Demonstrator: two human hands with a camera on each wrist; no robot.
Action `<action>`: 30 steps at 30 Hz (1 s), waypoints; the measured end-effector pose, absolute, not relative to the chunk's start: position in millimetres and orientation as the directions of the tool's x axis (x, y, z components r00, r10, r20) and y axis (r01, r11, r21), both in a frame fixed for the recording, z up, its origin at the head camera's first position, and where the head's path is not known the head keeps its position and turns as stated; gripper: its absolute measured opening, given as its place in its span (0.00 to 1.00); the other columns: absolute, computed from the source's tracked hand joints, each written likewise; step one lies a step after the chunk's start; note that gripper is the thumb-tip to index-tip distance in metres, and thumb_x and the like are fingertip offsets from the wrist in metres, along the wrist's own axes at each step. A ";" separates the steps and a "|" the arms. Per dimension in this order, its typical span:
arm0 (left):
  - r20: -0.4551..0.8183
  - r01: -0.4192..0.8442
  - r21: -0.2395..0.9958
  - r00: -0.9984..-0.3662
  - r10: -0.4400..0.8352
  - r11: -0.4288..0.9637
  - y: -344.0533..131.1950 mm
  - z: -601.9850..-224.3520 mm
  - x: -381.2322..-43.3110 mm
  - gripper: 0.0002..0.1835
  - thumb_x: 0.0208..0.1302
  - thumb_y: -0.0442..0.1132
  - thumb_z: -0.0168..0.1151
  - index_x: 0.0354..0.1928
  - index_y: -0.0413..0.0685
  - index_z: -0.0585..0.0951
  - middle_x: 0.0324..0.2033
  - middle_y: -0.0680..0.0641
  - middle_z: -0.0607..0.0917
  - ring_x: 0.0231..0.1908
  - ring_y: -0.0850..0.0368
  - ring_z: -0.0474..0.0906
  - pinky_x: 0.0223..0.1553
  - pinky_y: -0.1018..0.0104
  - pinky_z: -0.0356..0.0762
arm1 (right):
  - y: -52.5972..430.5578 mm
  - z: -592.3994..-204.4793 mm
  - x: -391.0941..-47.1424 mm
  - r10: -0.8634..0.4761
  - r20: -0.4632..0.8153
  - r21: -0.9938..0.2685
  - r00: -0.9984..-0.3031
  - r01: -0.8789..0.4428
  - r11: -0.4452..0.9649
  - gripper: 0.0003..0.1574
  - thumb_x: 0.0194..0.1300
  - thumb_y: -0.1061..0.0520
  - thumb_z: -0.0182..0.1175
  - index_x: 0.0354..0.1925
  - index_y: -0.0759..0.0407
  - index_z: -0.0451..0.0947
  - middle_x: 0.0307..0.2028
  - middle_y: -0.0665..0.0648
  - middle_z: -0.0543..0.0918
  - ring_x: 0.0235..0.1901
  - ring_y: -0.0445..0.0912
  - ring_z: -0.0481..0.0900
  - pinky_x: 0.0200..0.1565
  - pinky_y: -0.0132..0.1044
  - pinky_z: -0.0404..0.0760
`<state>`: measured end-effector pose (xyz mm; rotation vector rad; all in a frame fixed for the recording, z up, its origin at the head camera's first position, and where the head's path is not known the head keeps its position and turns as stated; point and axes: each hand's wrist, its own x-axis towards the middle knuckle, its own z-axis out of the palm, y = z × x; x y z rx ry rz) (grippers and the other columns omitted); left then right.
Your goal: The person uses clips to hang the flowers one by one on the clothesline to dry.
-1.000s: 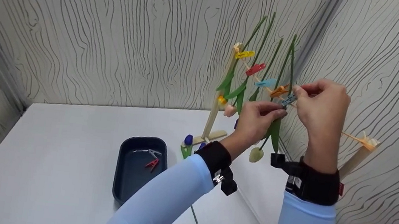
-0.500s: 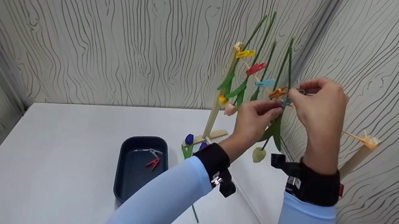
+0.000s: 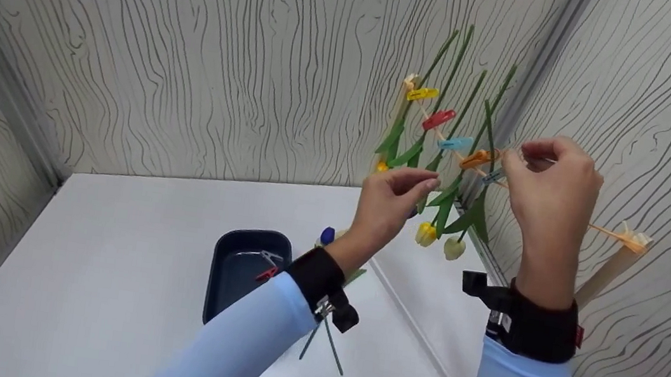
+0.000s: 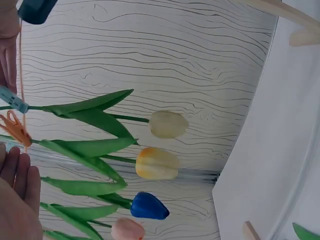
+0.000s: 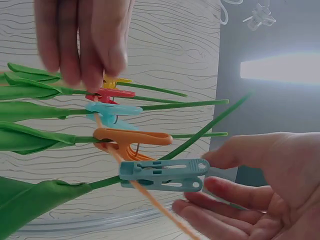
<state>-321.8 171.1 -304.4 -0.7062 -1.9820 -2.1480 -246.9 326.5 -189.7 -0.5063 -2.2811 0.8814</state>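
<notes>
My right hand [image 3: 554, 202] is at a grey-blue clothespin [image 5: 160, 172], thumb and fingertips spread around its handle end. That clothespin bites a tulip stem onto the orange cord [image 5: 167, 212]. Below it hangs a cream tulip [image 4: 169, 124], head down. My left hand [image 3: 388, 204] holds nothing; its fingers are nearly straight, to the left of the hanging stems. Along the cord, an orange clothespin [image 3: 476, 160], a light blue clothespin [image 3: 455, 143], a red clothespin [image 3: 438, 120] and a yellow clothespin [image 3: 422, 94] hold more tulips, including a yellow tulip [image 3: 426, 234] and a blue tulip [image 4: 149, 205].
The cord runs to a wooden post [image 3: 610, 273] at the right. A dark blue tray [image 3: 215, 282] with a grey clothespin [image 3: 269, 258] and a red clothespin [image 3: 267, 273] stands on the white table [image 3: 105, 288]. Another blue tulip [image 3: 328, 235] lies partly behind my left forearm.
My left hand has let go near the cord and moved left and slightly down. My right hand's fingers have loosened at the grey-blue clothespin, which stays on the cord with the cream tulip.
</notes>
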 end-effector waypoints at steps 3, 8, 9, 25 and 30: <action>0.447 0.434 0.894 -0.875 0.183 -0.112 152.1 -309.4 -321.9 0.11 0.75 0.39 0.70 0.54 0.46 0.92 0.48 0.46 0.95 0.48 0.58 0.91 0.53 0.72 0.89 | 324.6 -197.7 -244.8 0.558 0.509 -0.708 -0.655 0.050 0.705 0.21 0.78 0.53 0.60 0.60 0.63 0.85 0.59 0.61 0.89 0.61 0.51 0.88 0.69 0.42 0.85; 0.482 0.478 0.876 -0.868 0.120 -0.064 122.7 -315.3 -326.2 0.11 0.75 0.39 0.70 0.53 0.42 0.91 0.48 0.43 0.95 0.48 0.52 0.92 0.51 0.71 0.90 | 324.0 -218.8 -243.8 0.518 0.713 -0.648 -0.473 -0.162 0.744 0.14 0.77 0.59 0.63 0.53 0.67 0.87 0.51 0.62 0.91 0.55 0.44 0.90 0.65 0.32 0.86; 0.496 0.494 0.868 -0.862 0.107 -0.044 117.3 -316.1 -327.9 0.11 0.75 0.39 0.71 0.53 0.42 0.91 0.48 0.43 0.95 0.48 0.52 0.93 0.51 0.70 0.90 | 325.3 -223.6 -245.1 0.501 0.747 -0.627 -0.438 -0.211 0.750 0.13 0.77 0.60 0.63 0.52 0.68 0.87 0.49 0.62 0.91 0.54 0.41 0.89 0.63 0.29 0.86; 0.585 0.580 0.790 -0.810 0.037 0.201 41.8 -353.9 -345.4 0.09 0.75 0.38 0.70 0.51 0.44 0.91 0.47 0.45 0.95 0.51 0.51 0.92 0.58 0.56 0.90 | 314.1 -311.4 -290.0 0.059 0.912 -0.308 -0.406 -0.582 0.752 0.05 0.70 0.69 0.68 0.43 0.66 0.87 0.38 0.62 0.91 0.38 0.40 0.87 0.46 0.10 0.78; 0.552 0.539 0.798 -0.833 0.032 0.269 30.7 -379.6 -346.4 0.08 0.74 0.37 0.71 0.50 0.45 0.91 0.46 0.45 0.95 0.50 0.51 0.92 0.57 0.52 0.91 | 305.4 -345.8 -304.5 -0.041 0.828 -0.364 -0.559 -0.592 0.719 0.03 0.70 0.68 0.69 0.42 0.65 0.87 0.37 0.60 0.91 0.38 0.51 0.91 0.45 0.16 0.84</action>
